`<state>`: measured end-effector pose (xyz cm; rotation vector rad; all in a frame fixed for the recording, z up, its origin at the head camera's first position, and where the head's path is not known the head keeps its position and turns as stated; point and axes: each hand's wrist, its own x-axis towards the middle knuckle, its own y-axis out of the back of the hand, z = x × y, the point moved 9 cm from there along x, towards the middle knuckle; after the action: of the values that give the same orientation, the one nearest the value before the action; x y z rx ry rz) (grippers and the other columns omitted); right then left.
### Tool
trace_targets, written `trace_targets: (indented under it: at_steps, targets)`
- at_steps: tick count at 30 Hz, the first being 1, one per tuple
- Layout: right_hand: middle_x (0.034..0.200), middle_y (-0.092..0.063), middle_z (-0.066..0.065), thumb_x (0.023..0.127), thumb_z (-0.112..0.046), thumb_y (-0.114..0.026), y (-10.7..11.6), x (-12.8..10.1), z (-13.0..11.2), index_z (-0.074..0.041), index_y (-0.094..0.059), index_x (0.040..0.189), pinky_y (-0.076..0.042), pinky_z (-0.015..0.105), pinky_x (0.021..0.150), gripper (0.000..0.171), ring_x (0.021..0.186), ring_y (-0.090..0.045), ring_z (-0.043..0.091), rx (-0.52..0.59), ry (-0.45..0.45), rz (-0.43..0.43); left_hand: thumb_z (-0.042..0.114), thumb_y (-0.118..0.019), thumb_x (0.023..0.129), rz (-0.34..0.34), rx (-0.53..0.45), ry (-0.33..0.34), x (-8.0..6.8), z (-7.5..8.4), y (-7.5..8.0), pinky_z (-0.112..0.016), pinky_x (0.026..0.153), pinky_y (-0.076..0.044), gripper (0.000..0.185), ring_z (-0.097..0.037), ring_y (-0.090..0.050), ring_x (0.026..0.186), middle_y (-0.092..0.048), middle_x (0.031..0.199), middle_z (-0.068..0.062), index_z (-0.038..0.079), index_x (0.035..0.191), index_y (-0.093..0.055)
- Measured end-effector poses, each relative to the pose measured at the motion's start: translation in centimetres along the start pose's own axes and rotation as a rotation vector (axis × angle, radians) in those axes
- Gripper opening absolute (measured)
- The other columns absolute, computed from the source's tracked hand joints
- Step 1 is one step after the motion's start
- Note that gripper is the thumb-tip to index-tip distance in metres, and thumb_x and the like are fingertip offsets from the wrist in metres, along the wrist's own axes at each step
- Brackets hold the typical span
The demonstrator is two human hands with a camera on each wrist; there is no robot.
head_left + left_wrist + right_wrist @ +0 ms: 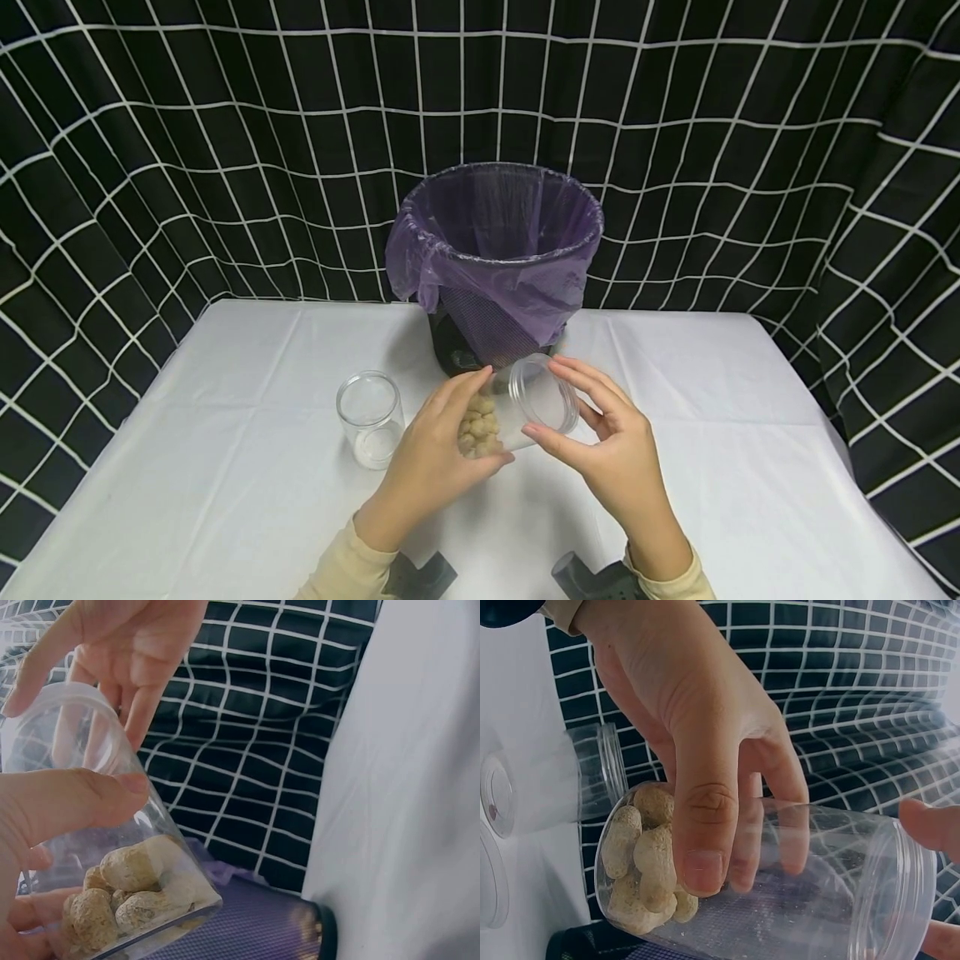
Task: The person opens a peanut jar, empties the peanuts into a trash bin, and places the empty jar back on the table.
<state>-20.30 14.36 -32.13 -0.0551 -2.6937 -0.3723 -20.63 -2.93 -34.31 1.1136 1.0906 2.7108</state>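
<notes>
A clear plastic jar (pixel 517 408) lies tilted on its side above the table, peanuts in their shells (pixel 477 429) gathered at its base end. My left hand (pixel 431 446) grips the jar's lower part, thumb on the near side and fingers around the far side. At the other end, my right hand (pixel 618 446) holds the translucent round lid (pixel 558 404) between thumb and fingers. The right wrist view shows the peanuts (pixel 656 877) behind the left thumb, with the right hand (pixel 934 825) at the edge. Both hands (pixel 139 652) also appear in the left wrist view.
A second clear jar (pixel 369 412), without visible contents, stands left of my left hand. Behind the hands is a black mesh bin (pixel 442 342) lined with a purple bag (pixel 517 287). White cloth (pixel 247 467) covers the table, and black gridded curtains (pixel 300 125) surround it.
</notes>
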Motion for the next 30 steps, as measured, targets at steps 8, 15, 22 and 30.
trace_targets:
  at_steps: [8,15,22,30]
  targets:
    - [0.142,-0.057,0.004,0.074,0.004,-0.082,-0.21,-0.03,-0.08,-0.006,-0.065,0.129,-0.043,0.012,0.106,0.059,0.133,-0.050,0.003,0.006,0.030,-0.035,0.023,-0.093,0.064,0.000,0.010,-0.004,-0.05,-0.03,-0.04,-0.042,0.102,-0.053,0.090,-0.026,-0.060,0.121,-0.059,0.136,-0.009,0.008,0.141,-0.051]
    - [0.153,-0.042,-0.006,0.073,0.000,-0.085,-0.35,-0.09,0.00,-0.012,-0.060,0.136,-0.038,0.041,0.116,0.068,0.143,-0.038,0.012,-0.011,-0.004,-0.043,0.023,-0.093,0.063,0.008,0.024,-0.020,-0.05,0.08,0.07,-0.042,0.101,-0.054,0.090,-0.027,-0.061,0.120,-0.059,0.135,-0.009,0.009,0.141,-0.051]
    - [0.141,-0.053,-0.005,0.075,-0.008,-0.086,-0.25,-0.10,0.54,-0.016,-0.062,0.134,-0.044,0.041,0.112,0.064,0.131,-0.048,0.002,-0.078,-0.066,-0.018,0.023,-0.094,0.062,0.022,0.047,-0.063,-0.02,0.28,-0.02,-0.040,0.102,-0.053,0.091,-0.026,-0.062,0.120,-0.059,0.135,-0.009,0.009,0.141,-0.051]
    - [0.143,-0.052,-0.009,0.077,-0.005,-0.083,-0.43,-0.13,-0.21,-0.016,-0.062,0.135,-0.040,0.044,0.113,0.063,0.135,-0.045,0.003,-0.054,-0.016,-0.046,0.024,-0.094,0.062,0.019,0.050,-0.058,0.00,0.28,0.00,-0.039,0.103,-0.053,0.091,-0.026,-0.061,0.120,-0.059,0.135,-0.009,0.008,0.140,-0.051]
